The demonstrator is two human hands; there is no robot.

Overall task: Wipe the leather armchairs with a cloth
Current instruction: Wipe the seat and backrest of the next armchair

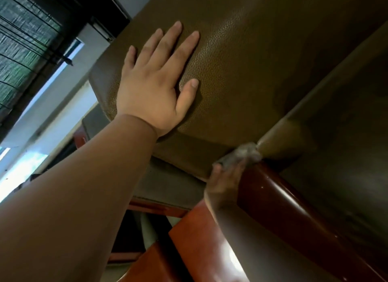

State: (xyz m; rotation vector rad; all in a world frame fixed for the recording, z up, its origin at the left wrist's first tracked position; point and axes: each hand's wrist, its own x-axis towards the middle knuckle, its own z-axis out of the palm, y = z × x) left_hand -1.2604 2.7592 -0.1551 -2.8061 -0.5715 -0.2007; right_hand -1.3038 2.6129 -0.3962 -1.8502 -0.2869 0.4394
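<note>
An olive-brown leather armchair fills the view, tilted; its seat cushion lies in the middle. My left hand rests flat on the cushion with straight, spread fingers. Lower down, my right hand is blurred and grips a small grey cloth, which touches the corner where the cushion meets the leather side panel and the glossy dark wooden armrest post. Most of the cloth is hidden in the hand.
Reddish-brown wooden frame parts lie at the bottom. A grey under-cushion shows beneath the seat. At the left are a green woven blind and a bright window.
</note>
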